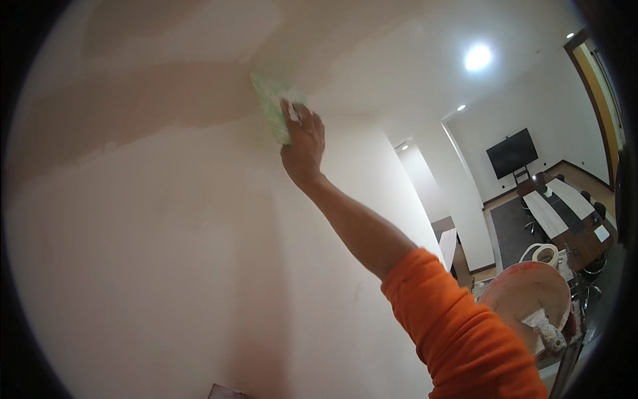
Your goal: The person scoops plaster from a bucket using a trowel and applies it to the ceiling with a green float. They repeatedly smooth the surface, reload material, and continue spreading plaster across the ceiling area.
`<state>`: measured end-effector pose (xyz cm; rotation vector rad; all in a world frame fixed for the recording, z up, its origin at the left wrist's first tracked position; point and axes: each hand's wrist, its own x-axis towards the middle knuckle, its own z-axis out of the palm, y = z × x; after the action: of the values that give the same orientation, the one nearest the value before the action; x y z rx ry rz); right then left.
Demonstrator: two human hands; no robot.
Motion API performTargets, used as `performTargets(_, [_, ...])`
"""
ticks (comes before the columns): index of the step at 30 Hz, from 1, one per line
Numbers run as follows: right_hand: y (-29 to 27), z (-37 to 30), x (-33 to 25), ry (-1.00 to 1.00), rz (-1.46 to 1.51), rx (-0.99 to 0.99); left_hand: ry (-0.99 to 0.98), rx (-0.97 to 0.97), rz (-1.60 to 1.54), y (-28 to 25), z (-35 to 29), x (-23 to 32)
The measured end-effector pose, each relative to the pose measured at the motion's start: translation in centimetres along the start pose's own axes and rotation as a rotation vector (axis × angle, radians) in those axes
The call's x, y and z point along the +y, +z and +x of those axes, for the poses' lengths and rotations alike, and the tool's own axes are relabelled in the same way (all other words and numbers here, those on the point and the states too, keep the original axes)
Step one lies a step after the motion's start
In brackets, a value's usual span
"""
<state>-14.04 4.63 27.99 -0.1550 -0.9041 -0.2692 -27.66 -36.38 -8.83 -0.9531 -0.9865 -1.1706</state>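
Note:
High on the pale wall (179,253), my right hand (304,143) is closed on a thin, pale green sheet (268,106), perhaps sandpaper. It lies at the spot where the wall meets the ceiling (372,53), next to a darker beige band. The fingers are bent at the sheet's right edge, and their tips are partly hidden. My right arm, in a rolled-up orange sleeve (458,326), reaches up from the lower right. My left hand is out of the picture.
At the lower right a plaster-smeared bowl (525,289) holds a scraper (548,331), with a tape roll (545,255) behind it. A brown-edged object (226,392) shows at the bottom. Beyond stand a long table (581,243), chairs and a dark screen (512,153).

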Motion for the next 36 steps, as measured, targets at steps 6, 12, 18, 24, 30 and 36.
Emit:
performTargets(6, [-4.0, 9.0, 0.6, 0.114, 0.042, 0.506, -0.001, 0.0, -0.005, -0.2, 0.2, -0.5])
performTargets(12, [-1.2, 7.2, -3.8, 0.044, -0.103, 0.225, 0.017, -0.003, -0.02, -0.1, 0.9, 0.2])
performTargets(18, [-7.5, 8.8, 0.5, 0.179, 0.029, 0.566, 0.014, 0.006, -0.02, -0.4, 0.6, 0.1])
performTargets(24, [-5.9, 8.6, -4.3, 0.052, 0.02, 0.355, 0.013, 0.004, -0.026, -0.2, 0.9, 0.5])
performTargets(30, [-7.6, 11.7, -3.3, 0.04, -0.038, 0.492, 0.009, 0.002, -0.015, -0.5, 1.0, 0.5])
performTargets(36, [-3.2, 6.0, -5.8, -0.103, -0.161, 0.083, 0.038, -0.047, -0.06, -0.4, 0.9, -0.2])
